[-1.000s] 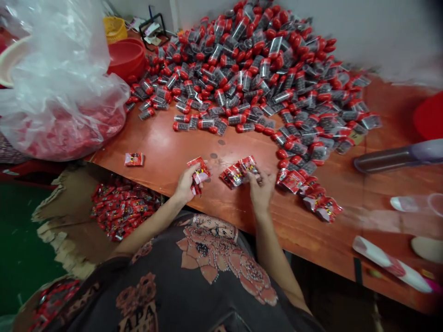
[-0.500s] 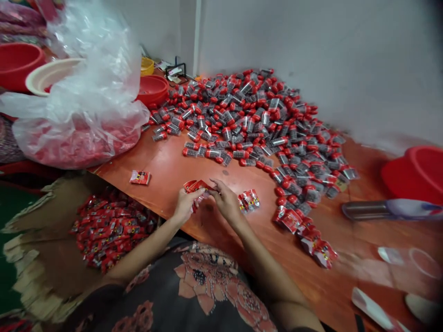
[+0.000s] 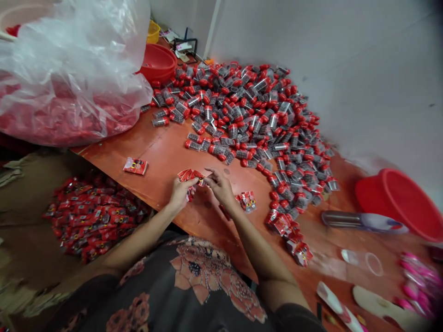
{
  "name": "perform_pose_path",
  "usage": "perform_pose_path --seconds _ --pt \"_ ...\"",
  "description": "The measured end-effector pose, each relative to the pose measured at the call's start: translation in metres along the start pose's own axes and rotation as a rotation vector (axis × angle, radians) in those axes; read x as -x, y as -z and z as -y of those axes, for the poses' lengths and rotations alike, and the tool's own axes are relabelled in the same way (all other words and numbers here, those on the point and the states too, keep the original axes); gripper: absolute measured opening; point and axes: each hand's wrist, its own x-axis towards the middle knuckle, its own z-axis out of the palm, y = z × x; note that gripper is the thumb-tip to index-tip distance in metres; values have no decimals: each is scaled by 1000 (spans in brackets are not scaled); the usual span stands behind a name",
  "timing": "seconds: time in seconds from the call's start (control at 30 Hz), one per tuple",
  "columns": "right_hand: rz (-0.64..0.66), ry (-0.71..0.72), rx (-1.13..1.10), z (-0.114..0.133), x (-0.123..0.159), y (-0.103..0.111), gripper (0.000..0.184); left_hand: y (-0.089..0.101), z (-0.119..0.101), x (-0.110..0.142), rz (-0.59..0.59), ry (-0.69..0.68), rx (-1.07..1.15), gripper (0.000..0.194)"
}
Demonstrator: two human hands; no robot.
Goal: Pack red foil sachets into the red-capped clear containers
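My left hand (image 3: 180, 193) holds a bunch of small red foil sachets (image 3: 189, 177) above the orange-red wooden table (image 3: 166, 157). The fingertips of my right hand (image 3: 219, 186) pinch the far end of that same bunch. Just right of my right hand lies a small cluster of similar sachets (image 3: 247, 201). A single sachet (image 3: 135, 166) lies flat to the left. Beyond my hands spreads a large heap of clear capsule-shaped containers with red caps and dark contents (image 3: 242, 115).
A line of red sachets (image 3: 287, 229) lies at the heap's near right. A cardboard box full of sachets (image 3: 97, 216) sits below the table edge at left. A clear plastic bag of red items (image 3: 69, 78), a red basin (image 3: 398, 203) and a metal-and-purple tool (image 3: 360, 221) stand nearby.
My right hand has moved left from the sachet cluster to the bunch in my left hand. The whole view has swung, so the table and heap sit further left and lower.
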Motion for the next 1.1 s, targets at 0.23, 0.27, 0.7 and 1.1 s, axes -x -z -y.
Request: perform_pose_path --seconds 0.23,0.27,0.7,1.1 --pt "4 84 220 6 -8 12 33 -3 -1 -3 -5 23 16 33" --pt "32 82 217 6 -9 14 34 -3 -1 -4 -29 18 13 33" --pt "-277 -298 777 -33 -71 65 53 -4 -4 0 -58 45 107 32" --pt "-316 -153 -213 23 48 31 45 -11 -6 11 -71 18 73 39"
